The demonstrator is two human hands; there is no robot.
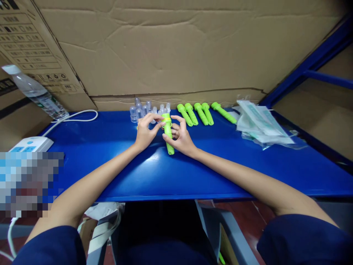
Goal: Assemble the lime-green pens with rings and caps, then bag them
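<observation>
Left hand (145, 133) and right hand (184, 139) share a closed grip on a ridged, yellow-banded lime-green tube (167, 130).

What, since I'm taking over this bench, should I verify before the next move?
1. Green piece supported: ok, the right hand holds it.
2. Left hand free: not ok, its fingers are at the piece's upper end.
3. Upper end fully seated: cannot tell, fingers crowd it.
4. Clear caps nearby: ok, grouped behind the left hand.
5. Plastic bags away from the hands: ok, far to the right.
</observation>
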